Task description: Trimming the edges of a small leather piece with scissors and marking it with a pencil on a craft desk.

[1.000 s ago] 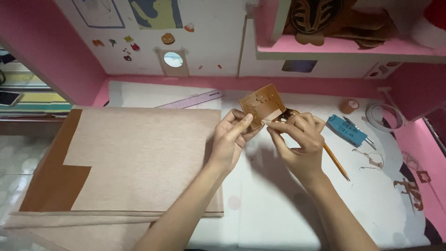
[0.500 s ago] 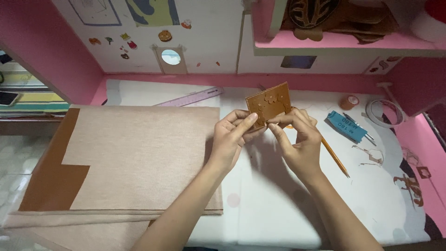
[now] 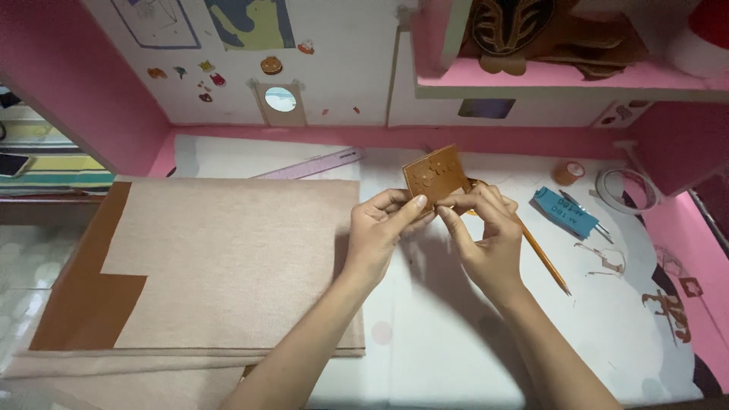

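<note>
From the head camera I see my left hand (image 3: 383, 231) and right hand (image 3: 486, 235) meeting above the white work surface (image 3: 425, 326). Both are pinched closed on a small brown leather piece (image 3: 435, 177), which stands up just above the fingertips, its face tilted toward me. The left thumb and forefinger grip its lower left edge; the right hand's curled fingers hold its lower right corner, the rest of that hand folded in.

Left of my left hand, touching the wrist, a large beige fabric sheet (image 3: 228, 258) lies flat, with brown material (image 3: 83, 296) showing beyond its far left edge. Beyond the left hand a pale purple ruler (image 3: 311, 163) lies slanted. Just under and right of my right hand runs an orange pencil (image 3: 543, 254). Further right sit a blue packet (image 3: 564, 212), a small tape roll (image 3: 567, 172) and a white ring (image 3: 624, 189).
</note>
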